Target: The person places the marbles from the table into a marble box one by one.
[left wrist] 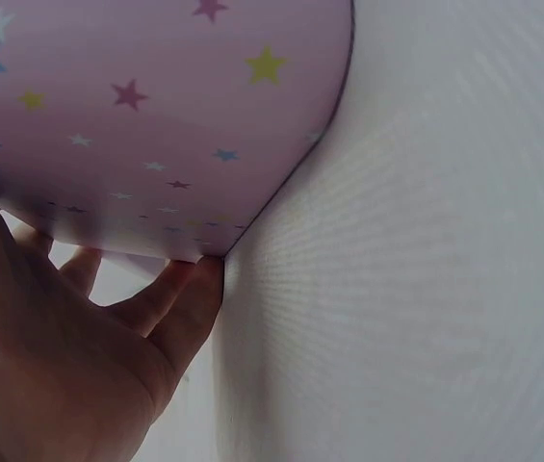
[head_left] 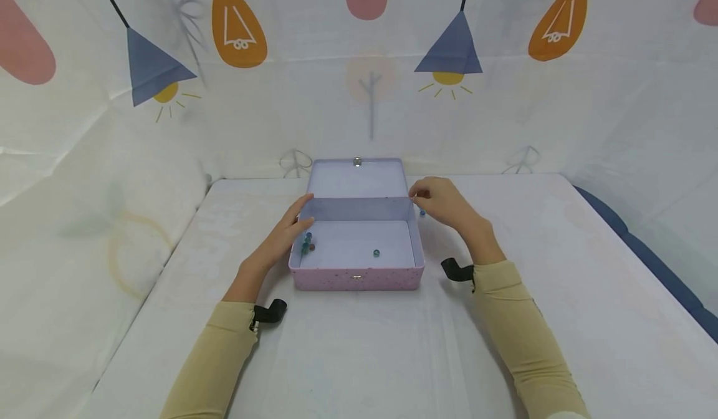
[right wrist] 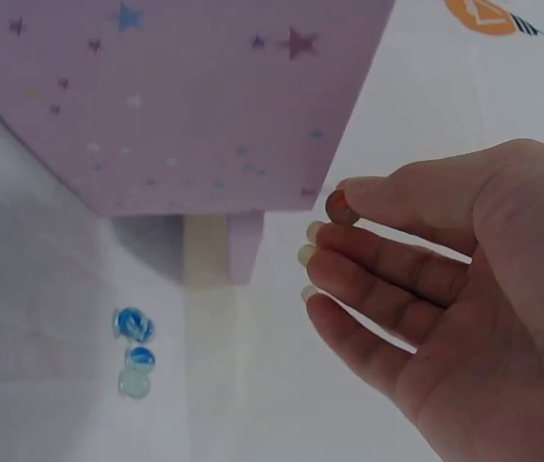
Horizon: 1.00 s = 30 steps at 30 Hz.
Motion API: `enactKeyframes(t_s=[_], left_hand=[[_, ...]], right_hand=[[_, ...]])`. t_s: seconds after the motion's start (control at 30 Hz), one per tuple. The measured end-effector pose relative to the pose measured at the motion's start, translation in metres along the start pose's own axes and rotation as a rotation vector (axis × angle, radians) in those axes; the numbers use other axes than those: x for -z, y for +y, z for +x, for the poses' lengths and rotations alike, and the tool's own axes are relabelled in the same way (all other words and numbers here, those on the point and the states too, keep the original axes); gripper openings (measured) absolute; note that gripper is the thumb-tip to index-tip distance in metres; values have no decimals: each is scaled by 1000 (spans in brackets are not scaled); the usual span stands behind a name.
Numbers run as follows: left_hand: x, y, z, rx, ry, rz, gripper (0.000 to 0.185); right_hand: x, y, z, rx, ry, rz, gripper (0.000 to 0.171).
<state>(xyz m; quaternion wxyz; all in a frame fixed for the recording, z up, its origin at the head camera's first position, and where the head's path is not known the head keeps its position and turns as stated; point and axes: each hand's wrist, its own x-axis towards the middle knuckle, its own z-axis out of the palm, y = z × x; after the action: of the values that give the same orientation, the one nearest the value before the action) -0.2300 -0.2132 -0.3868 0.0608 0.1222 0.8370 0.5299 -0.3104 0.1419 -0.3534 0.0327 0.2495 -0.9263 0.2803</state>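
An open lilac tin box [head_left: 356, 278] patterned with stars sits on the table, its hinged lid [head_left: 359, 179] tipped back. My left hand [head_left: 285, 233] grips the box's left side near the back corner, with the thumb at the rim. At the back right corner, my right hand [head_left: 445, 204] pinches a dark orange-brown marble [right wrist: 342, 209] between thumb and forefinger. Inside the box, several marbles [head_left: 306, 244] cluster by the left wall and one greenish marble [head_left: 376, 253] lies right of the middle. Blue and pale green marbles [right wrist: 140, 358] lie on the table behind my right hand, mostly hidden in the head view.
The white-covered table [head_left: 359, 356] extends around the box. Behind it hangs a pale curtain [head_left: 314, 107] printed with lamps and bulbs. Dark blue padding [head_left: 645, 250] runs beyond the table's right edge. A black camera mount [head_left: 457, 270] sticks out at each wrist.
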Motion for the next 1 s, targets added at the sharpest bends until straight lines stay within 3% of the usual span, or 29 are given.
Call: enactKeyframes(t_s=[0.33, 0.57, 0.87, 1.0], left_hand=[[0, 1, -1, -11, 0, -3, 63], [0, 2, -2, -13, 0, 6, 62], [0, 2, -2, -13, 2, 9, 62], [0, 1, -1, -15, 2, 8, 62]], right_hand=[[-8, -29, -1, 67, -17, -12, 21], [-24, -42, -1, 98, -98, -47, 21], [-51, -49, -1, 194, -155, -179, 17], [-58, -53, -3, 197, -156, -258, 16]])
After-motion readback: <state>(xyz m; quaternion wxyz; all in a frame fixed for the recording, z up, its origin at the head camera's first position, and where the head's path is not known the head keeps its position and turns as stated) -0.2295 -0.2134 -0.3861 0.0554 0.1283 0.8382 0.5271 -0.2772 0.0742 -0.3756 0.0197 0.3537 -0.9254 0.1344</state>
